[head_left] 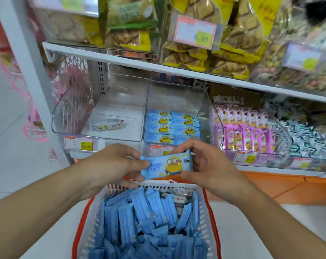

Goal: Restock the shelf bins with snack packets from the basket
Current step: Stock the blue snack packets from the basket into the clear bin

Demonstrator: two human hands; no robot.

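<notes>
Fingers first: my left hand [110, 163] pinches the left end of a blue snack packet [166, 164] between thumb and fingertips, and my right hand [207, 165] grips its right end, thumb underneath and fingers curled over the top edge. Both hands are closed on the same packet, holding it flat and face-up, with the yellow cartoon figure showing, just above the far rim of the basket [205, 217].

Going left to right along the lower shelf, the far-left clear bin [102, 109] is nearly empty, with only one small, differently printed packet [108, 125] on its floor. Just beside it, the middle bin [177, 101] holds neat rows of matching blue packets [171, 126] in its lower part, with plenty of room above them. Further right sit a bin of pink packets [248, 129] and then grey-green ones [298, 135].

The basket, near me and below my hands, is heaped with loose blue packets.

I judge the step in hand to be carrying one packet from basket to bin, with restocking well short of done. The next move, as I read it, calls for reaching forward to the middle bin, since its print matches, and laying the packet flat in line with the rows there.
</notes>
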